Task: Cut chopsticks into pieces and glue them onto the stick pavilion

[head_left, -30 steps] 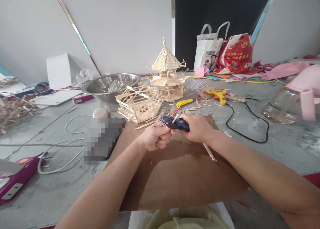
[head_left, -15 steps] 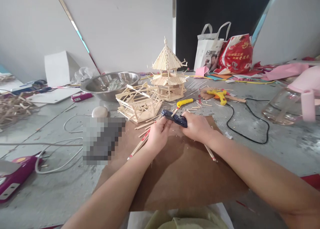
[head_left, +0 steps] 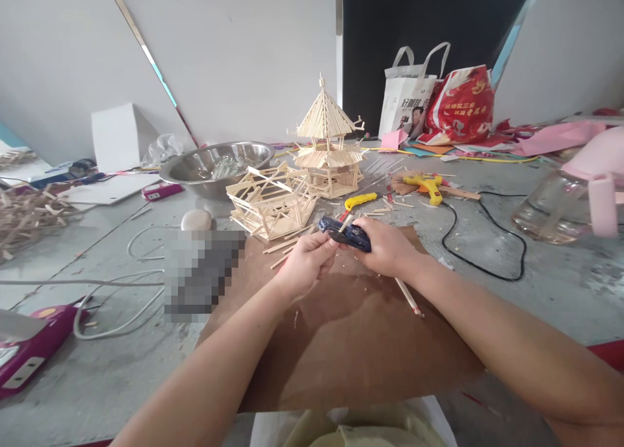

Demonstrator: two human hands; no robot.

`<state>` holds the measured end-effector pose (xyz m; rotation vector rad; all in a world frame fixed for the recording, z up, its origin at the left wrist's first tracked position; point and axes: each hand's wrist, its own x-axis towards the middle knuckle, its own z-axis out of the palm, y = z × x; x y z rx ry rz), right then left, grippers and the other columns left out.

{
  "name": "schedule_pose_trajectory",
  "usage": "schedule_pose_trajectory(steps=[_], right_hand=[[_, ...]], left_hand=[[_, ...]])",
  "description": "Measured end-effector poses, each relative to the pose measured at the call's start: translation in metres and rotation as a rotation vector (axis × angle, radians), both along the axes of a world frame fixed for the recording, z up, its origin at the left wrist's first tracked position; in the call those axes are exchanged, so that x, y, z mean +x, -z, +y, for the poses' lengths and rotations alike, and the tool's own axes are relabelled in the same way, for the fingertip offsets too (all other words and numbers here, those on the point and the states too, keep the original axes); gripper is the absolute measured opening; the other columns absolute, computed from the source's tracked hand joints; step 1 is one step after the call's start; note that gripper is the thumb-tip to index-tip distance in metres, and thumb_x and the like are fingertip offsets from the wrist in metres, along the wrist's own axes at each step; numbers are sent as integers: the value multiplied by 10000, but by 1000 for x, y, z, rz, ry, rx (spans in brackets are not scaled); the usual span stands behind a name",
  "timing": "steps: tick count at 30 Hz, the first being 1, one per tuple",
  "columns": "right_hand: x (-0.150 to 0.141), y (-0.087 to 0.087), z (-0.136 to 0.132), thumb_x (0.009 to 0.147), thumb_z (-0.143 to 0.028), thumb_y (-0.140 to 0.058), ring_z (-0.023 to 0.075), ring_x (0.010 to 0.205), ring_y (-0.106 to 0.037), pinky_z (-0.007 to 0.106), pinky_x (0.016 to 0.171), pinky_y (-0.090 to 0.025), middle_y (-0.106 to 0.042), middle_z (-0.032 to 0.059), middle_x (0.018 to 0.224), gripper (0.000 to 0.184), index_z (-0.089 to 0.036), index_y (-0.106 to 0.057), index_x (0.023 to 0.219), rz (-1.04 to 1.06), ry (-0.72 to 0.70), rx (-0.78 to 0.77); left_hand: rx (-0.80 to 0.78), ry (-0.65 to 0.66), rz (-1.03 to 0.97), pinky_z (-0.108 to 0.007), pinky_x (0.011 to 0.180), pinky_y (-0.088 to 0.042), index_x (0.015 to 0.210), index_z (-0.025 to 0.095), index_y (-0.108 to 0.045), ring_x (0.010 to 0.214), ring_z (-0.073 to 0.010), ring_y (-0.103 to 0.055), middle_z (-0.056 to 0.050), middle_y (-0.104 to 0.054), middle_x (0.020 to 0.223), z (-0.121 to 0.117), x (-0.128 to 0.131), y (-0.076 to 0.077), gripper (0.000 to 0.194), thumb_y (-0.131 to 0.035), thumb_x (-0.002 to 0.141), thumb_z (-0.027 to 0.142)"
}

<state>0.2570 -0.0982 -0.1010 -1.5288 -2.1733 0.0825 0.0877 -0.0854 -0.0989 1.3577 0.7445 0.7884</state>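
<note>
My right hand (head_left: 385, 247) grips a dark blue cutter (head_left: 344, 233) over a brown cardboard sheet (head_left: 351, 343). My left hand (head_left: 306, 262) pinches a thin wooden stick (head_left: 346, 223) that passes through the cutter's jaws. Several loose sticks (head_left: 285, 245) lie just left of that hand. Behind the hands stand an open stick frame (head_left: 270, 200) and a stick pagoda (head_left: 327, 141). One red-tipped stick (head_left: 408, 297) lies under my right wrist.
A steel bowl (head_left: 217, 166), a yellow glue gun (head_left: 426, 186) with a black cord (head_left: 480, 239), a yellow-handled tool (head_left: 359, 201), bags (head_left: 439, 102), a glass jar (head_left: 556, 206), a white cable (head_left: 117, 304), a magenta device (head_left: 29, 353) and a stick pile (head_left: 29, 213) surround the sheet.
My left hand, which held a bundle of sticks half a second ago, now shows only one stick at the cutter. Both hands stay at the cutter.
</note>
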Motion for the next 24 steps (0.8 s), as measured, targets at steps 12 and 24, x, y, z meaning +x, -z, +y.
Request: schedule_pose_trajectory(steps=[12,24], right_hand=[[-1,-6,-4,694,-320,-461,180,705,-555,232,540,-296,-609,35,789,230,-192,-484,883,-62,33,-34],[-4,-8,5,726,-480,-398,207,704,-578,248,503,-303,-630,68,761,328,-189,-520,817,-191,158,-141]], left_hand=[[-319,166,-87,-110,314,-117,685,145,-506,333,-6,-113,99,-156,420,5,-6,-3,226,-558,673,365],[-166,-46,1,-124,325,-104,692,158,-469,339,-11,-110,102,-174,419,7,1,4,252,-509,707,406]])
